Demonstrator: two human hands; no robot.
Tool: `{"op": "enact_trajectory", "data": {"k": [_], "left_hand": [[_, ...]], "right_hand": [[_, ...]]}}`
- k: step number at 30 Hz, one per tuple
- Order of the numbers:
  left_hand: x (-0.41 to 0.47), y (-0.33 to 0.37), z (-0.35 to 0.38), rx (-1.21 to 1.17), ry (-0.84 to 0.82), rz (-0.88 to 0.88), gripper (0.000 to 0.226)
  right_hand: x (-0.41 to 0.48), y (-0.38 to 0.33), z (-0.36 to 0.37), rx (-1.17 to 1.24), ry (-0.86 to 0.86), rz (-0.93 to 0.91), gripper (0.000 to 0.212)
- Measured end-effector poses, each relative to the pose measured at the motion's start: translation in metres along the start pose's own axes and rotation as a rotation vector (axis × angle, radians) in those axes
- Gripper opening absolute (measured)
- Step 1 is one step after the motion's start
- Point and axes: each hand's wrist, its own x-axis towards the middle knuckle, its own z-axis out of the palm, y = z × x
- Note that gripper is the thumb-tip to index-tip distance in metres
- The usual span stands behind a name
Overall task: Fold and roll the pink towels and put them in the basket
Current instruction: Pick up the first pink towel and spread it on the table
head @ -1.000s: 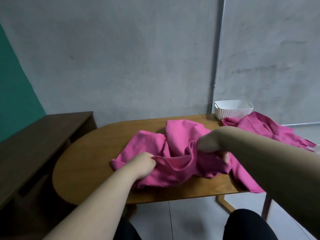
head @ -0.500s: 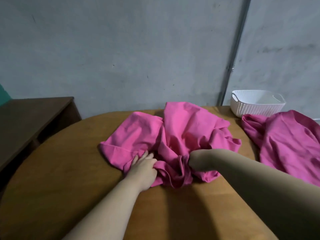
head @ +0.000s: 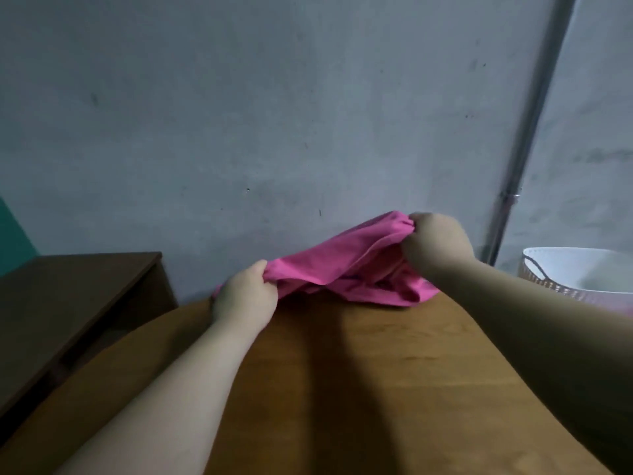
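A pink towel (head: 346,265) is stretched between both hands above the far part of the wooden table (head: 376,371). My left hand (head: 245,296) grips its lower left end near the table's far edge. My right hand (head: 435,243) grips the other end, held higher and further right. The towel's lower folds sag onto the table. A white basket (head: 565,272) stands at the far right, partly hidden behind my right forearm. The second pink towel is out of sight.
A dark brown cabinet (head: 75,303) stands to the left of the table. A grey wall rises right behind the table, with a metal pipe (head: 524,142) running up it at the right.
Both hands have taken hold of the towel and lifted it off the table, pulling its ends apart. The camera has moved closer and the second towel has left the view.
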Motion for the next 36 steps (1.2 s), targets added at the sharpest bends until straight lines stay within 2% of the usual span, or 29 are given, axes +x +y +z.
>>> {"op": "enact_trajectory", "data": {"k": [3,6,8,10,13,16,19,22,24,26,29,31,33,34,36], "left_hand": [[-0.050,0.013,-0.052,-0.015,0.030,0.082,0.014],[-0.107,0.018,-0.099,-0.039,0.021,0.145,0.018],[-0.147,0.020,-0.128,-0.072,0.021,0.168,0.022],[-0.185,0.027,-0.155,-0.131,-0.003,0.191,0.027],[-0.234,0.042,-0.185,-0.195,-0.214,0.233,0.030],[-0.265,0.047,-0.194,-0.246,-0.546,0.253,0.028],[-0.284,0.036,-0.174,-0.170,-0.765,0.246,0.014],[-0.299,0.017,-0.129,-0.044,-0.779,0.196,0.015],[-0.306,0.003,-0.095,-0.010,-0.732,0.195,0.012],[-0.309,-0.006,-0.067,-0.014,-0.715,0.192,0.023],[-0.303,-0.012,-0.038,0.004,-0.689,0.219,0.049],[-0.289,-0.014,-0.023,0.026,-0.670,0.236,0.053],[-0.267,-0.018,-0.008,0.034,-0.665,0.235,0.055],[-0.254,-0.021,0.000,0.043,-0.663,0.233,0.055],[-0.229,-0.026,0.020,0.099,-0.657,0.251,0.056]], "right_hand": [[-0.040,-0.009,-0.048,-0.070,0.035,-0.117,0.018],[-0.094,-0.004,-0.083,-0.161,0.074,-0.491,0.018],[-0.131,0.002,-0.100,-0.205,-0.005,-0.516,0.016],[-0.164,0.001,-0.120,-0.106,0.021,-0.497,0.015],[-0.210,-0.015,-0.147,0.083,-0.021,-0.443,0.014],[-0.245,-0.038,-0.162,0.092,-0.348,-0.371,0.023],[-0.273,-0.038,-0.152,-0.258,-0.790,-0.355,0.031],[-0.293,-0.015,-0.118,-0.513,-1.096,-0.297,0.036],[-0.300,0.003,-0.092,-0.496,-1.184,-0.225,0.041],[-0.305,0.016,-0.072,-0.373,-1.164,-0.205,0.040],[-0.294,0.035,-0.046,-0.278,-0.893,-0.173,0.044],[-0.281,0.049,-0.024,-0.301,-0.822,-0.158,0.044],[-0.266,0.061,-0.004,-0.322,-0.822,-0.177,0.047],[-0.258,0.064,0.004,-0.337,-0.828,-0.170,0.052],[-0.239,0.076,0.029,-0.361,-0.800,-0.168,0.087]]}}
